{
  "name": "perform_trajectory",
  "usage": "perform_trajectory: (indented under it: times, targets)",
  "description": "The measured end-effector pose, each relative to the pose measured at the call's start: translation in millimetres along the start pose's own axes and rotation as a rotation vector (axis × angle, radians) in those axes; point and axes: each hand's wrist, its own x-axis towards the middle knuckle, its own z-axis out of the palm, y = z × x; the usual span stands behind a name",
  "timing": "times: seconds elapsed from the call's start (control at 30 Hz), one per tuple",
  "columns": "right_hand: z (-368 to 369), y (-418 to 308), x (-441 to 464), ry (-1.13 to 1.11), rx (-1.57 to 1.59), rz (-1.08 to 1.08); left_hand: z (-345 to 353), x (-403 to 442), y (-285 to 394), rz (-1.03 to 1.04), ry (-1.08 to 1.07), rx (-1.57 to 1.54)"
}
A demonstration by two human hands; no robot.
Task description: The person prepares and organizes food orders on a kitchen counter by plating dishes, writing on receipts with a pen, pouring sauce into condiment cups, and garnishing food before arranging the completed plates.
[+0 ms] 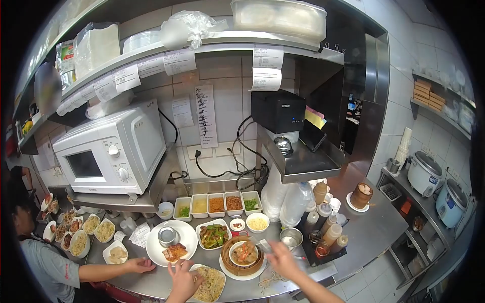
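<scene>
Now I'm seeing my left hand [185, 282] wide, my right hand [283, 260] too unclear to tell. I'm guessing the bamboo steamer [242, 271] is heavy; hold its sides.

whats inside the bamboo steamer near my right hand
The bamboo steamer holds a white bowl of food: brownish, with some orange-red bits on top. The steamer's floor directly beneath the bowl is covered, so anything there can't be seen.

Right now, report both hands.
Left hand: open, fingers bent, by the fried rice.
Right hand: blurred; whether it grips the pale item at its fingertips cannot be told.
</scene>
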Motion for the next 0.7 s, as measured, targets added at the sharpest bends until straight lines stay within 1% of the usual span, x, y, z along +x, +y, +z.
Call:
perform_trajectory:
  times: [0.03, 0.07, 0.1, 0.13, 0.17, 0.2, 0.27, 0.3, 0.33, 0.37, 0.4, 0.43, 0.47, 0.53, 0.57, 0.63, 0.7]
  targets:
    - [18.6, -18.0, -3.3, -0.051, 0.108, -0.118, 4.5, 3.7, -4.6, 0.071, -0.059, 0.025]
    - [36.2, -31.4, -7.8, -0.104, 0.218, -0.234, 7.8, 6.2, -6.2, 0.063, -0.067, 0.020]
    - [50.2, -38.3, -11.8, -0.122, 0.224, -0.225, 10.5, 5.7, -7.8, 0.100, -0.073, -0.092]
    - [64.9, -42.9, -17.5, -0.232, 0.273, -0.198, 12.5, 2.2, -11.0, 0.126, -0.081, -0.204]
    - [74.9, -43.5, -23.5, -0.348, 0.323, -0.171, 12.1, 0.2, -17.2, 0.143, -0.004, -0.200]
    - [79.1, -40.7, -27.6, -0.378, 0.332, -0.163, 17.8, -2.1, -28.9, 0.115, -0.016, -0.209]
    - [87.7, -33.1, -37.6, -0.433, 0.298, -0.100, 36.0, -19.5, -54.1, -0.084, 0.122, -0.482]
    - [96.0, -24.6, -44.8, -0.410, 0.288, -0.123, 35.7, -28.7, -57.6, -0.110, 0.068, -0.424]
    - [92.5, -28.9, -45.3, -0.509, 0.275, -0.021, 34.2, -35.3, -62.5, -0.148, 0.012, -0.370]
    - [91.7, -31.4, -45.0, -0.547, 0.259, 0.008, 50.9, -43.9, -74.5, -0.171, 0.046, -0.289]
    - [99.7, -28.3, -48.2, -0.598, 0.286, 0.134, 69.3, -51.7, -88.2, -0.241, 0.051, -0.212]
    - [99.7, -30.1, -47.2, -0.617, 0.239, 0.099, 77.5, -55.5, -96.0, -0.296, 0.047, -0.172]
    - [106.3, -26.7, -48.7, -0.572, 0.252, 0.008, 81.0, -56.2, -100.0, -0.316, 0.093, -0.224]
    - [114.1, -27.1, -44.4, -0.529, 0.228, -0.069, 88.6, -53.8, -107.0, -0.480, -0.122, -0.630]
    - [119.3, -26.4, -40.0, -0.490, 0.193, -0.118, 85.1, -51.1, -101.8, -0.499, -0.138, -0.632]
    - [125.7, -33.0, -29.9, -0.478, 0.147, -0.110, 79.9, -49.2, -90.5, -0.700, -0.239, -1.089]
    - [135.3, -37.6, -19.9, -0.455, 0.092, -0.106, 85.5, -53.5, -91.0, -0.741, -0.289, -1.139]
